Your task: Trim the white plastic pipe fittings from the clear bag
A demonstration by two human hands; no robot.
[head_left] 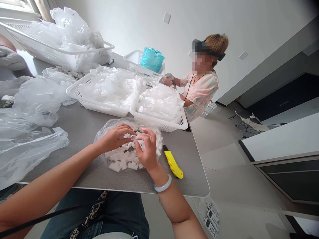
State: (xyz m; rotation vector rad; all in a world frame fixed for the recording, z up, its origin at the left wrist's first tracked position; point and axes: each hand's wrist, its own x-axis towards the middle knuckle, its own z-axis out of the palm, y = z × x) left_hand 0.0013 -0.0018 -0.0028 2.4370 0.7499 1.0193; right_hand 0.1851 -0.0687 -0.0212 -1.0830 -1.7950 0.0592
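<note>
Over an open clear plastic bag (101, 131), my two hands meet around a short white tube piece (133, 137) whose round opening faces up. My left hand (116, 137) pinches it from the left with thumb and fingers. From the other side my right hand (147, 149), wearing a pale bangle on its wrist, has its fingertips closed against the same piece. Beneath them, many small white plastic pieces (133, 165) lie loose in the bag. A yellow box cutter (173, 164) lies on the table just right of my right hand.
White baskets (106, 109) (159, 122) filled with clear bags stand beyond my hands; a larger basket (72, 56) is behind. Crumpled plastic bags (35, 99) cover the table's left. A co-worker (201, 83) stands across, near a basket with a blue bag (152, 59). The table edge (208, 186) is close.
</note>
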